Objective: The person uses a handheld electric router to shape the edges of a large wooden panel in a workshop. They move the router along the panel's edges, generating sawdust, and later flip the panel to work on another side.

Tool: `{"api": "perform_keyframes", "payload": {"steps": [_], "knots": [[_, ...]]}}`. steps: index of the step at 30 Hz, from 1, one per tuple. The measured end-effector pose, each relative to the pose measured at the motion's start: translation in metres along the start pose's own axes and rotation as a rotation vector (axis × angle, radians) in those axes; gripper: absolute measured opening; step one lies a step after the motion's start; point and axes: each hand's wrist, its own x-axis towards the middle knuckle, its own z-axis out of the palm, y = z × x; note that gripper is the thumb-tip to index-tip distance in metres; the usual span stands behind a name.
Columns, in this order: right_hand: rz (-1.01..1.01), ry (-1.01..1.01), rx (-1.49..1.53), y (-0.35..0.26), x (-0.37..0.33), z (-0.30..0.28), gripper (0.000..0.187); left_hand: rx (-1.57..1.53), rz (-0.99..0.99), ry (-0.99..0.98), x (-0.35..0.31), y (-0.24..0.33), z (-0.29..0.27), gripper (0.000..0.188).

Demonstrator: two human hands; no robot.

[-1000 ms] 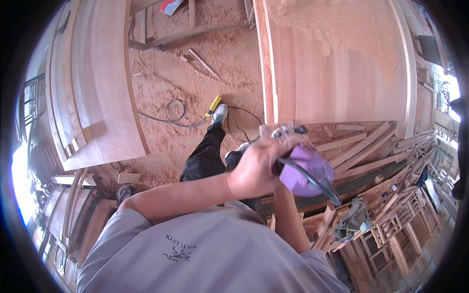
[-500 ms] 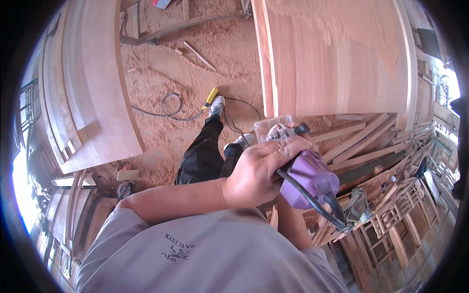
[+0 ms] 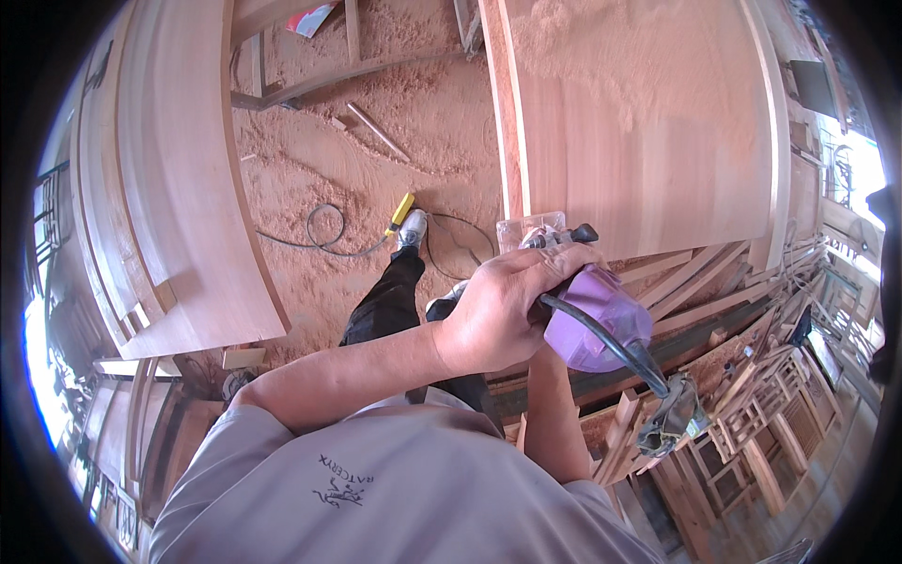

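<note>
A purple trim router point(image 3: 598, 318) with a clear plastic base point(image 3: 532, 228) is held in front of my chest. My left hand point(image 3: 503, 305) wraps over its body, fingers closed. From the lower right my right forearm point(image 3: 554, 409) rises behind the router; that hand is hidden behind the tool and my left hand. A black power cord point(image 3: 594, 334) runs from the router's end, over its body. The clear base overlaps the near left corner of a wide wooden panel point(image 3: 648, 160); whether it touches the wood I cannot tell.
Another wooden panel point(image 3: 188, 188) stands to the left. Between the panels, the floor point(image 3: 376, 160) is strewn with sawdust and holds a yellow power strip point(image 3: 400, 212) by my shoe, its cable, and a rod point(image 3: 378, 130). Loose timber strips point(image 3: 691, 282) and wooden frames point(image 3: 761, 423) lie to the right.
The router has come closer to the near left corner of the right panel, and its clear base now overlaps that corner. My left hand keeps its grip. The whole view has shifted slightly.
</note>
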Motion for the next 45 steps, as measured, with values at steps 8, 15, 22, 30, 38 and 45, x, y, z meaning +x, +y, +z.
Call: {"api": "perform_keyframes", "payload": {"steps": [8, 15, 22, 30, 38, 45], "knots": [[0.050, -0.014, -0.029, 0.007, 0.011, 0.020, 0.053, 0.005, 0.036, -0.013, 0.015, -0.003, -0.012, 0.075], [0.088, -0.027, -0.036, 0.026, 0.010, 0.022, 0.054, 0.050, 0.096, 0.039, 0.008, 0.000, -0.005, 0.082], [0.101, -0.036, -0.048, 0.037, 0.010, 0.019, 0.055, 0.054, 0.023, 0.018, 0.007, -0.020, 0.002, 0.080], [0.108, -0.022, -0.045, 0.036, 0.018, 0.013, 0.056, -0.029, 0.021, 0.011, 0.025, -0.033, -0.003, 0.073], [0.125, -0.023, -0.034, 0.031, 0.022, 0.021, 0.058, -0.056, 0.025, -0.038, 0.045, -0.025, -0.019, 0.072], [0.142, -0.084, 0.020, 0.038, 0.028, 0.027, 0.059, -0.046, -0.038, -0.026, 0.063, 0.002, -0.035, 0.064]]}}
